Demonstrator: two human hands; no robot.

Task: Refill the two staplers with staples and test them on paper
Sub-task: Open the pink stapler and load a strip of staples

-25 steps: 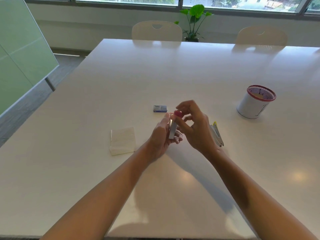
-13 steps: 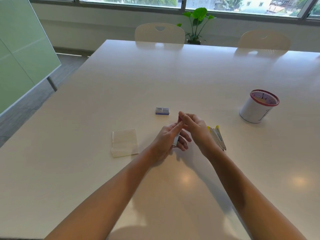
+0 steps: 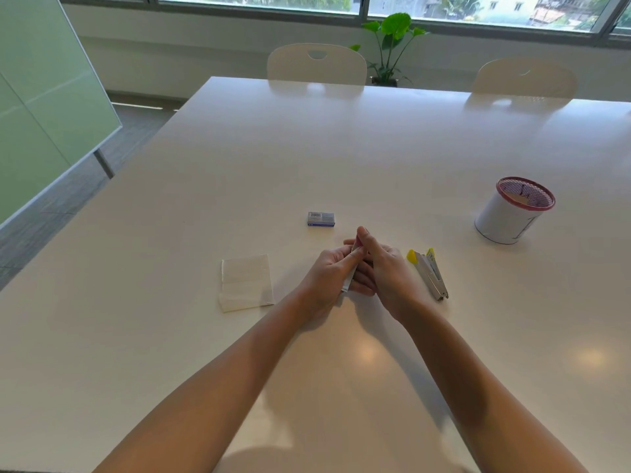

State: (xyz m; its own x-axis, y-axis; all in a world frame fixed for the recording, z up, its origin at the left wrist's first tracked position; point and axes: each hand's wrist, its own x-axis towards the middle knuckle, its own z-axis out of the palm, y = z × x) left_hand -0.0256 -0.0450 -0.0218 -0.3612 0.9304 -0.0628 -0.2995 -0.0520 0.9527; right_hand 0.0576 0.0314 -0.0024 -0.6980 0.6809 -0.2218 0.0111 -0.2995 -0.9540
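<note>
while both hands meet over the middle of the white table (image 3: 239, 158), the left hand (image 3: 327, 271) curls its fingers round a small stapler (image 3: 350, 279) held nearly upright, its metal body showing below the palm and a trace of pink at the top. the right hand (image 3: 386, 268) closes in from the other side, thumb and forefinger pressed against the stapler's upper end, fingers bent round it; how tightly they pinch cannot be told. just right of the right hand, but apart from it, a second stapler (image 3: 430, 273) with yellow ends lies flat on the table, sprung open in a narrow v. a small box of staples (image 3: 321, 219) sits a little beyond the hands, towards the far side. left of the left hand lies a folded sheet of white paper (image 3: 246, 283), its edges roughly square to the near table edge. well off to the right stands a white cup with a red mesh rim (image 3: 512, 213). wide bare surface runs beyond the box to the far edge, where two pale chairs (image 3: 317, 63) are tucked in, with a potted plant (image 3: 389, 46) behind them under the window. the left table edge slants away, with floor and a green glass panel (image 3: 41, 97) past it.
</note>
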